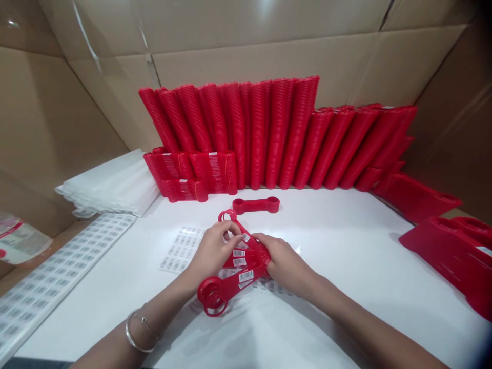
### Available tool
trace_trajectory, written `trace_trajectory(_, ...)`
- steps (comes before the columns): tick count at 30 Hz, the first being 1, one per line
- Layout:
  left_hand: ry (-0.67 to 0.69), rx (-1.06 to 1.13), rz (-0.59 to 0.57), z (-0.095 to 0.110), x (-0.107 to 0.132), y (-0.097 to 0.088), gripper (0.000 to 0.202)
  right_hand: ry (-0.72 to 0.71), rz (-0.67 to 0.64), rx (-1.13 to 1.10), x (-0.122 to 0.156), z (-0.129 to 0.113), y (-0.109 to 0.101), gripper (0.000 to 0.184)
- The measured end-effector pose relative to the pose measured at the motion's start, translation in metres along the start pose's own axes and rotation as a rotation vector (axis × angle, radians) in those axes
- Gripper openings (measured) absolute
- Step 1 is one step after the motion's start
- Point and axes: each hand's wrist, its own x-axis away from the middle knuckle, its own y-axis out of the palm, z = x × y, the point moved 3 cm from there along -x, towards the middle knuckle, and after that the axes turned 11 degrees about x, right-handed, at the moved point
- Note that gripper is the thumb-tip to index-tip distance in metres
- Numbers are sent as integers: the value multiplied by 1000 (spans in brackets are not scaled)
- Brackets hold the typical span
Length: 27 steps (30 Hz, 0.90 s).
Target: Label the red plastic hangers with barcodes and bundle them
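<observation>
My right hand (284,259) grips one end of a fanned bunch of flat red plastic pieces (234,287), each with a ring-shaped end. Small white barcode labels (246,276) show on several of them. With thumb and finger pinched together, my left hand (217,246) touches a barcode label (246,237) on the topmost piece. Under and beside my hands lies a sheet of barcode labels (182,251), partly covered by my left hand and the red pieces. Beyond the hands, a short stack of the same red pieces (255,205) rests on the white table (346,246).
Tall stacks of red pieces (265,133) line the cardboard back wall (269,51). Banded bundles (213,171) stand at the left end. White plastic bags (111,179), more label sheets (69,266) and a clear tub (23,241) are at left. More red pieces (442,256) lie at right.
</observation>
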Motion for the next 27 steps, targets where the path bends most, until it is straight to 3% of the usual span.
trace_trajectory(8, 206, -245, 1, -2, 1, 6, 9, -12, 5, 49, 3, -2, 1, 47)
trace_trajectory(16, 287, -429, 40, 3, 3, 6, 8, -57, 52, 66, 2, -4, 0, 39)
trace_trajectory(20, 305, -388, 125, 1, 1, 1, 25, -68, 45, 38, 3, -8, -1, 45)
trace_trajectory(27, 237, -183, 275, -1, -1, -21, 18, -105, 50, -52, 6, -14, -6, 51)
